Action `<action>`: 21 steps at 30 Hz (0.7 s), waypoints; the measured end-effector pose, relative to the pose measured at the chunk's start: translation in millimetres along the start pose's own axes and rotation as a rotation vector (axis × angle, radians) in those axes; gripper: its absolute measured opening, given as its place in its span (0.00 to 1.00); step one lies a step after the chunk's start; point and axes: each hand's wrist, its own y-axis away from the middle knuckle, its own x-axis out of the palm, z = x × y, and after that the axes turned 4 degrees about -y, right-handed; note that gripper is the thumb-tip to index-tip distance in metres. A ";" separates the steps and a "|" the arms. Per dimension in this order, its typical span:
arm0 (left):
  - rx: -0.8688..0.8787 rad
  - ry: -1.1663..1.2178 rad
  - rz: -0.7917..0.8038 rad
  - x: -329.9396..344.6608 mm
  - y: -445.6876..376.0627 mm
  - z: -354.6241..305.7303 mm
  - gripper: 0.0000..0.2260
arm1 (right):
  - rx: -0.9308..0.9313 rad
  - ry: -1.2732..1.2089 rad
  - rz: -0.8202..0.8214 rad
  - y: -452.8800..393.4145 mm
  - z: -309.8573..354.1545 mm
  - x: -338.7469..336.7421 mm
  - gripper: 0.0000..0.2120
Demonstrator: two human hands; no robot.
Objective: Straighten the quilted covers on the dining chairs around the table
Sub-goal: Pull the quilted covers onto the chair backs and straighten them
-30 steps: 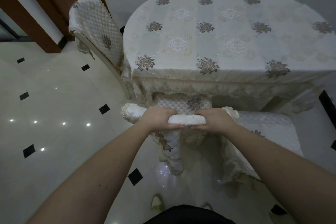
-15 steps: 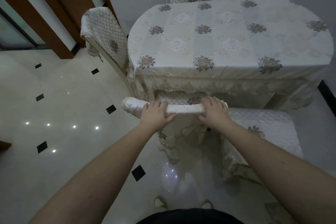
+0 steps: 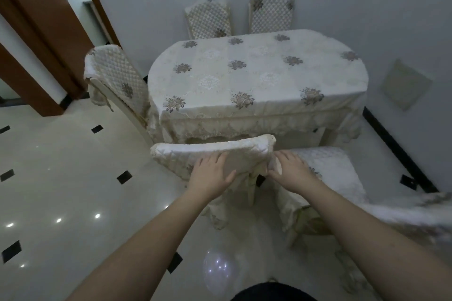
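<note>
Quilted cover (image 3: 215, 151) on the near chair's backrest, at the table's (image 3: 256, 76) front edge: in progress, left hand (image 3: 212, 175) laid flat with fingers spread on its rear face, right hand (image 3: 289, 168) at its right edge, fingers extended, holding nothing discernible. Covers on the left chair (image 3: 115, 76) and two far chairs (image 3: 210, 19) (image 3: 271, 14) sat on their backrests, the left one slightly rumpled, judged possibly outstanding; the right seat cover (image 3: 325, 166) lay beside the hands. Brands, labels, writing: none legible.
</note>
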 end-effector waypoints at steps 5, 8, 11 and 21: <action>0.035 0.029 0.002 23.7 39.8 -14.8 0.27 | 0.070 0.052 -0.050 63.1 -25.5 -6.6 0.33; 0.088 0.040 0.001 27.1 58.6 -42.5 0.25 | 0.146 -0.025 -0.105 98.4 -45.6 -20.9 0.32; 0.178 0.061 -0.014 19.9 70.1 -77.3 0.25 | 0.236 -0.091 -0.190 126.5 -66.1 -43.0 0.31; 0.297 -0.012 -0.035 9.6 75.7 -161.8 0.27 | 0.285 -0.126 -0.269 200.2 -133.1 -55.9 0.31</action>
